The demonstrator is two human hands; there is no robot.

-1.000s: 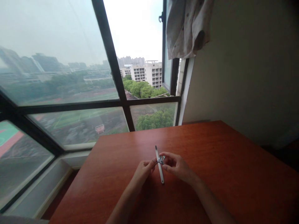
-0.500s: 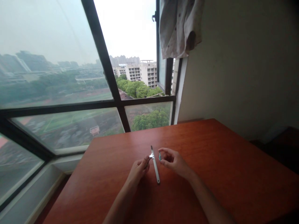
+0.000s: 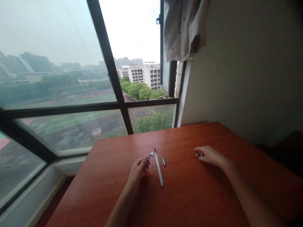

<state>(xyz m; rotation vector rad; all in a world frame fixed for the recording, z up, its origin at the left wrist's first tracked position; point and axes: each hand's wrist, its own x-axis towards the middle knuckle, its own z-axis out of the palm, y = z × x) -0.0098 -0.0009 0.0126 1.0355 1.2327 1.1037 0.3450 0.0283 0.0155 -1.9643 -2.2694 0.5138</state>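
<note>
Handle with a silvery head, probably a razor's, is pinched in the left hand, at lower centre of the frame. Right of centre, the right hand pinches a small green piece. A dark cartridge-like piece and a pale stick lie on the table between the hands; a careless sideways sweep could knock them askew, and too slack a pinch could drop the green piece.

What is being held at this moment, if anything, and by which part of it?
The left grip holds a razor by its handle. The right grip pinches a small green piece; which part of it, I cannot tell.
</note>
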